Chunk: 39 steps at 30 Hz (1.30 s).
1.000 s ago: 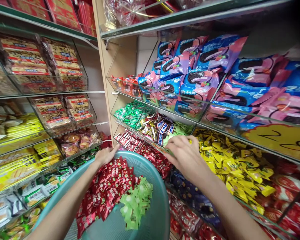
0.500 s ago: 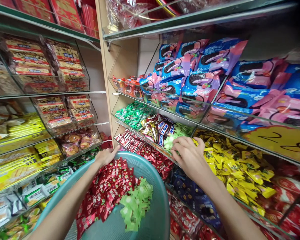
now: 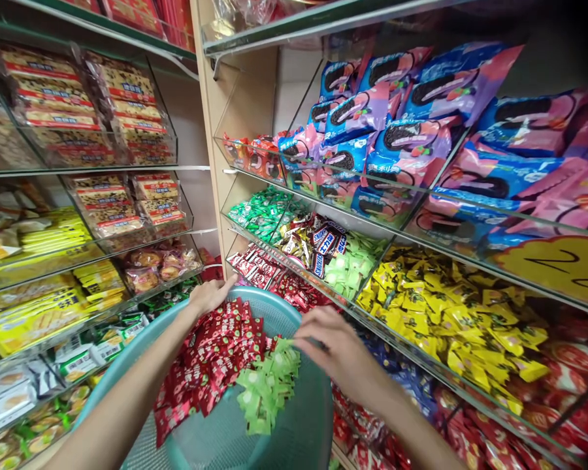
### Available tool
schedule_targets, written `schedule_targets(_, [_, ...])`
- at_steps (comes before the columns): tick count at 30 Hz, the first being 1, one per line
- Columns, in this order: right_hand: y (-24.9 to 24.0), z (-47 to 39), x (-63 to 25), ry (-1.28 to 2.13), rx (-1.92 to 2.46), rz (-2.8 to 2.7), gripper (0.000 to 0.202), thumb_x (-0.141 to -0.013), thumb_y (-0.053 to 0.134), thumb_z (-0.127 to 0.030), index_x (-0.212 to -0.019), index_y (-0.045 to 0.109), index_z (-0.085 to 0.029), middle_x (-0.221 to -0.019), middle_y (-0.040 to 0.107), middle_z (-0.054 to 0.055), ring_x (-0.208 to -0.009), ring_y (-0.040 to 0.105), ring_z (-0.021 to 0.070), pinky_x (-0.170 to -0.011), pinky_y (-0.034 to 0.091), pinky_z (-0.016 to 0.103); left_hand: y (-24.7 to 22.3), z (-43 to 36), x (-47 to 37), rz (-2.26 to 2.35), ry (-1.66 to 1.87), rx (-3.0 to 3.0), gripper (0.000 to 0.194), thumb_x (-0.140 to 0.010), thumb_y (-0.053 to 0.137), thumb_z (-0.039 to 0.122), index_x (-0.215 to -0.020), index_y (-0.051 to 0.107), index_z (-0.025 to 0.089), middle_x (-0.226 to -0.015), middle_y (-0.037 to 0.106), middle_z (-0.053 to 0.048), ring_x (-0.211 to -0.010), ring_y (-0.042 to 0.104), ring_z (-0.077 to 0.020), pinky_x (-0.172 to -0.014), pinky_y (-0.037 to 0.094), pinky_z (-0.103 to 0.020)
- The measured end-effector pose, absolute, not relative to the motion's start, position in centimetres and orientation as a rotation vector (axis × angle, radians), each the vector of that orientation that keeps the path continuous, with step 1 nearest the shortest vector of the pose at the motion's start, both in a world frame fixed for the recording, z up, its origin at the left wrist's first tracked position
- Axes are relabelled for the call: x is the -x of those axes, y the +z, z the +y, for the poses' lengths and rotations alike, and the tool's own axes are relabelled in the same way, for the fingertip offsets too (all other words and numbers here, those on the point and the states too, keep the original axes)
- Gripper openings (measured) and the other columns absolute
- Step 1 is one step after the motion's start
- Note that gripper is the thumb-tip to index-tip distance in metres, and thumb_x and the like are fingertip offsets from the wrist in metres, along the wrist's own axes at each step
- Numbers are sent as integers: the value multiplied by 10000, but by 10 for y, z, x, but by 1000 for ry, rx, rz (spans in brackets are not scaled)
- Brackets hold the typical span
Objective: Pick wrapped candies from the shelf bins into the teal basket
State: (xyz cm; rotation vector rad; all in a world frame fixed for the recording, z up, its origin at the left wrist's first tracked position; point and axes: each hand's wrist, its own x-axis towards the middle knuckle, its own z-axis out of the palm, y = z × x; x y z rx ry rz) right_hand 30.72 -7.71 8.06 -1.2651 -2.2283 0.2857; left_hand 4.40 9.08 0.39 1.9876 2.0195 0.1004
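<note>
My left hand [image 3: 210,297] grips the far left rim of a teal plastic basket [image 3: 306,408], its other fingers partly hidden. Inside, many red-wrapped candies [image 3: 215,359] lie on the left, and a smaller heap of light green-wrapped candies [image 3: 267,391] lies to their right. Over the right rim, my right hand [image 3: 326,349] is slightly blurred, its fingers curled together. Green wrapper shows at its fingertips, touching or just above the heap. More green-wrapped candies [image 3: 350,267] fill a shelf compartment up ahead, beside Snickers bars [image 3: 323,241].
Glass-fronted shelves stand close on both sides. Blue and pink cookie packs [image 3: 357,117] sit above on the right, with yellow-wrapped candies [image 3: 436,313] below. Packaged snack bars [image 3: 102,202] and yellow packs [image 3: 34,307] line the left. A shelf edge [image 3: 313,284] runs just beyond the basket.
My right hand has moved from the green candies on the shelf down and left to the basket. My left hand stays on the rim. The view has tilted slightly downward.
</note>
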Motion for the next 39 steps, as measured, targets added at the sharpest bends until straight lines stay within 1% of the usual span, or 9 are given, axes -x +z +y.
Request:
schedule_targets(3, [35, -71, -290, 454, 1333, -2226, 158, -851, 482, -287, -784, 615, -233, -813, 601, -17, -824, 511, 132, -794, 337, 270, 2, 90, -44, 2037, 117, -1973, 887, -668, 31, 750, -1051, 635, 227, -1018, 670, -118, -966, 590, -314, -791, 419, -395])
schedule_targets(7, [-3, -63, -281, 508, 1395, -2244, 111, -825, 514, -226, -753, 598, -215, -749, 627, -37, -767, 527, 122, -770, 307, 263, 2, 89, -45, 2015, 103, -1989, 894, -658, 17, 760, -1025, 648, 242, -998, 675, -115, -954, 593, -317, -784, 416, -399])
schedule_targets(14, [-27, -64, -267, 544, 1436, -2369, 130, -763, 534, -174, -651, 595, -200, -608, 611, -41, -627, 519, 108, -752, 294, 256, -1, 90, -43, 1997, 73, -2034, 902, -659, 2, 757, -1000, 653, 235, -991, 673, -122, -954, 592, -316, -789, 411, -404])
schedule_targets(18, [-35, -62, -264, 557, 1483, -2338, 148, -788, 497, -181, -675, 592, -198, -632, 623, -39, -638, 524, 105, -770, 285, 258, -3, 91, -43, 1978, 52, -2061, 899, -660, 7, 757, -1022, 635, 227, -1021, 665, -125, -977, 583, -317, -809, 404, -413])
schedule_targets(25, [-42, -61, -265, 557, 1552, -2382, 190, -819, 468, -221, -696, 610, -199, -738, 646, -19, -777, 533, 124, -783, 254, 269, -4, 91, -46, 1965, 20, -2057, 895, -639, 44, 781, -1079, 592, 227, -1121, 625, -122, -1029, 558, -323, -838, 391, -428])
schedule_targets(29, [-44, -60, -264, 524, 1593, -2395, 223, -831, 450, -229, -687, 616, -193, -759, 640, -6, -802, 518, 133, -778, 251, 280, -2, 90, -47, 1955, -21, -2077, 900, -640, 36, 777, -1060, 598, 212, -1089, 638, -135, -1006, 570, -321, -836, 394, -429])
schedule_targets(33, [-40, -61, -263, 480, 1591, -2363, 161, -823, 483, -232, -727, 605, -190, -778, 633, -4, -814, 513, 144, -782, 268, 287, -2, 89, -45, 1957, -13, -2066, 887, -650, 44, 767, -1064, 595, 209, -1079, 642, -139, -1020, 564, -324, -849, 388, -430])
schedule_targets(36, [-21, -65, -266, 440, 1523, -2328, 129, -828, 500, -260, -756, 586, -198, -791, 623, -12, -816, 508, 146, -769, 290, 280, -4, 92, -43, 1963, 21, -2055, 889, -650, 52, 767, -1098, 582, 211, -1109, 627, -142, -1024, 560, -333, -833, 396, -426])
schedule_targets(39, [17, -68, -274, 380, 1408, -2311, 148, -854, 470, -292, -795, 585, -220, -800, 611, -21, -815, 498, 142, -765, 302, 280, -6, 95, -42, 1967, 36, -2055, 890, -644, 61, 771, -1096, 585, 211, -1092, 634, -144, -1005, 569, -339, -810, 407, -423])
